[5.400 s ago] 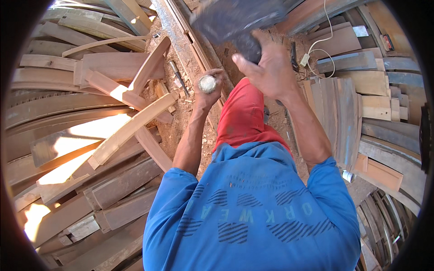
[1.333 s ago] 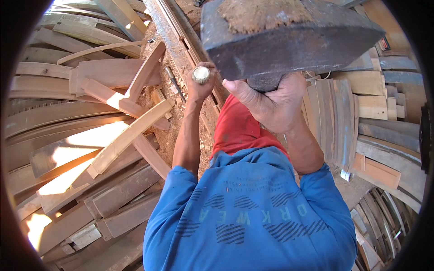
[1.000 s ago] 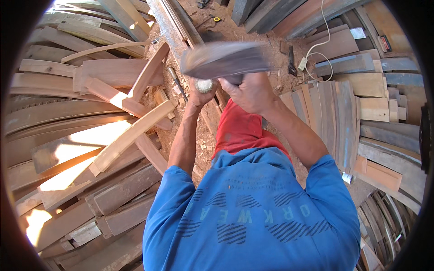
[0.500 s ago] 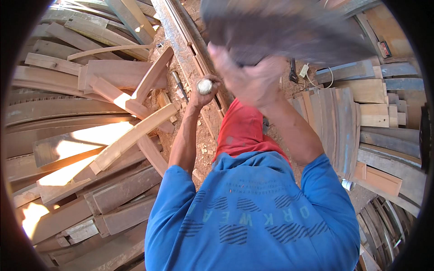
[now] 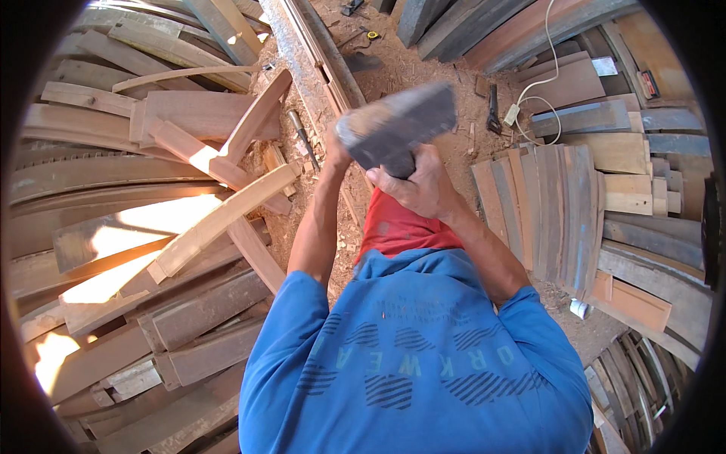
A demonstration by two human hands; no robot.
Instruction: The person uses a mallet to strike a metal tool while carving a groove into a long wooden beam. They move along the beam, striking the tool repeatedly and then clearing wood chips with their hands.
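Note:
My right hand is closed round the short handle of a dark, blocky wooden mallet. The mallet's left end sits over my left hand, which is mostly hidden beneath it. That hand is wrapped round an upright chisel; its round pale handle end showed half a second ago and is now covered, and its blade is out of sight. Below the hands runs a long wooden beam with a groove along it. Another chisel lies on the ground just left of my left hand.
Stacked boards fill the left side, with loose curved pieces crossed on top. More planks stand in rows on the right. A white cord, a dark hand tool and a yellow tape measure lie among wood shavings.
The mallet has swung down and left from its raised, blurred position, onto the chisel's handle end. My right hand moved lower with it; my left hand stays about where it was.

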